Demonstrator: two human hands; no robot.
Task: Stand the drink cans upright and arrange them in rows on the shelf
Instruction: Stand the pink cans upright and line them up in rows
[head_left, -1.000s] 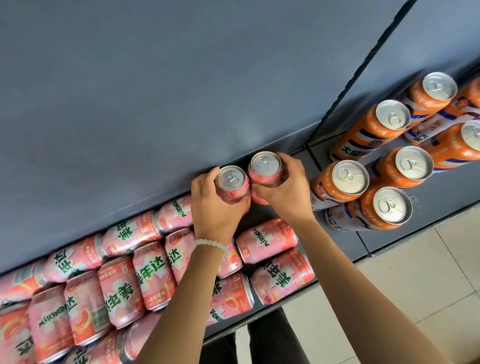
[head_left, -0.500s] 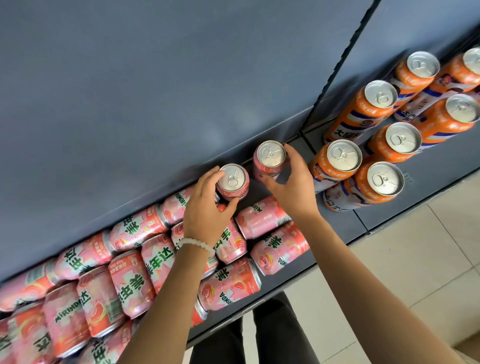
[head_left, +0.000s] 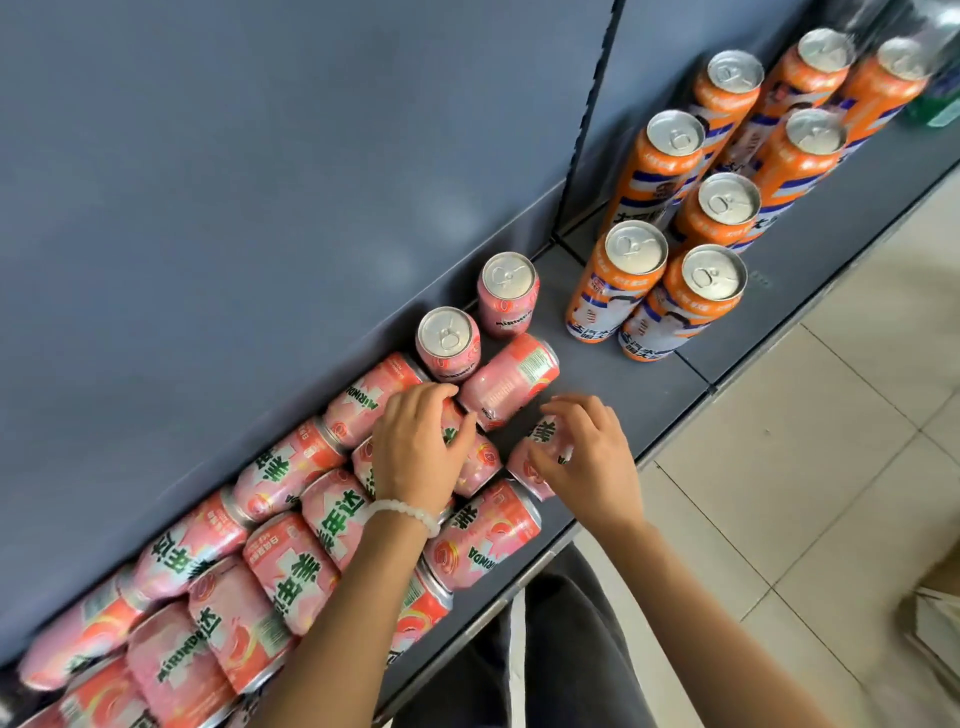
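Pink aluminium drink cans (head_left: 291, 561) lying jumbled on the grey metal shelf (head_left: 623, 395) look smooth, rigid, roll-prone and probably full, best taken around the mid-body, as left hand (head_left: 415, 447) and right hand (head_left: 589, 457) each curl around one.

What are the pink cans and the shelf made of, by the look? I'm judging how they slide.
Pink cans: apparently thin aluminium, with bare silvery pull-tab tops and glossy printed sides that catch the light. Shelf: probably painted sheet metal, given its smooth, matte blue-grey surface and thin folded front edge, though the coating could hide another material.
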